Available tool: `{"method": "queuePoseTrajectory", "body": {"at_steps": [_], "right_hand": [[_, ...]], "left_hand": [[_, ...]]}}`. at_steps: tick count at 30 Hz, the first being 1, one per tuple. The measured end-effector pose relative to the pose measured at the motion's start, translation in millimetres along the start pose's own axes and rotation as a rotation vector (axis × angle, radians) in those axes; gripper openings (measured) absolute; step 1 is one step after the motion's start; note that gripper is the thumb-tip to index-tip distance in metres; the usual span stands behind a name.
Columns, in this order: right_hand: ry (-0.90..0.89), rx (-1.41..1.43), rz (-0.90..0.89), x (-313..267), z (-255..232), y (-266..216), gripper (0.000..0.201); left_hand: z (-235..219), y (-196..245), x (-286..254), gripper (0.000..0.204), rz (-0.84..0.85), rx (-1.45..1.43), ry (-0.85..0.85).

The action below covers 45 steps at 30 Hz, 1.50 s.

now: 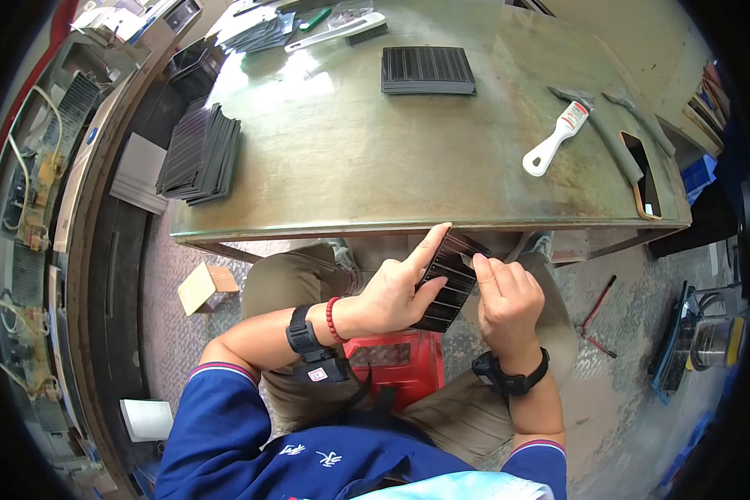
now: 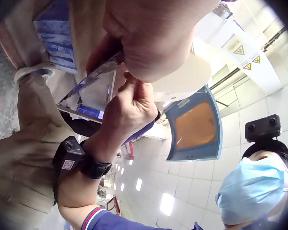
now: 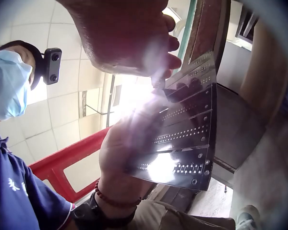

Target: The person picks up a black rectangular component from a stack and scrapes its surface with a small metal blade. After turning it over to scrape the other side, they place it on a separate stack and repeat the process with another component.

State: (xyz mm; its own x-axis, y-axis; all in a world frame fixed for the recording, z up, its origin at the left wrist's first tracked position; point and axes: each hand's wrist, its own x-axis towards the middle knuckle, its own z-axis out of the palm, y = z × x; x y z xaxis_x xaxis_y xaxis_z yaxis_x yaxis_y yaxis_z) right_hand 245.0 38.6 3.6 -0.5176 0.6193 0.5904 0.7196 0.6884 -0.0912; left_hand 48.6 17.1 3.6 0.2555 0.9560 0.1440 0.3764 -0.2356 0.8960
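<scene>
Greenish table [image 1: 325, 179] ahead of both hands; dark stacks [image 1: 427, 70] [image 1: 200, 156] on it, ahead and to the left. White-handled tool [image 1: 554, 140] ahead of the right hand. Left hand [image 1: 389, 292] grips dark panel [image 1: 447, 293], thumb on its face, index finger extended. Panel's between the hands, above the lap. Right hand [image 1: 511, 300] curled, fingertips bunched at panel's edge; can't tell what they pinch.

Blue shirt [image 1: 333, 458], striped cuffs [image 1: 225, 368], red bracelet [image 1: 332, 320], black wristbands [image 1: 305, 333].
</scene>
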Motion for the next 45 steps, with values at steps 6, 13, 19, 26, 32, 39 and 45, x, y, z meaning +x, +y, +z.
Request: {"method": "queuePoseTrajectory", "body": {"at_steps": [6,13,19,26,32,39,45], "right_hand": [[-0.015,0.046,0.013,-2,2,1,0.037],[-0.059,-0.025,0.088,-9,7,8,0.031],[-0.079,0.002,0.155,-6,1,6,0.031],[0.086,0.628,0.418,-4,-14,18,0.018],[0.143,0.533,0.443,-3,-9,14,0.017],[0.148,0.306,0.156,4,-8,-8,0.034],[0.140,0.280,0.107,7,-7,-16,0.037]], "left_hand": [[-4,4,-2,0.076,0.000,0.048,-0.021],[-12,-1,-2,0.073,0.041,0.080,0.018],[-14,0,-2,0.071,0.089,0.089,0.011],[-16,-8,1,0.069,-0.004,-0.085,-0.023],[-10,-6,4,0.074,0.015,-0.153,0.011],[1,-6,7,0.074,0.335,0.136,0.130],[5,-8,9,0.074,0.435,0.178,0.119]]}}
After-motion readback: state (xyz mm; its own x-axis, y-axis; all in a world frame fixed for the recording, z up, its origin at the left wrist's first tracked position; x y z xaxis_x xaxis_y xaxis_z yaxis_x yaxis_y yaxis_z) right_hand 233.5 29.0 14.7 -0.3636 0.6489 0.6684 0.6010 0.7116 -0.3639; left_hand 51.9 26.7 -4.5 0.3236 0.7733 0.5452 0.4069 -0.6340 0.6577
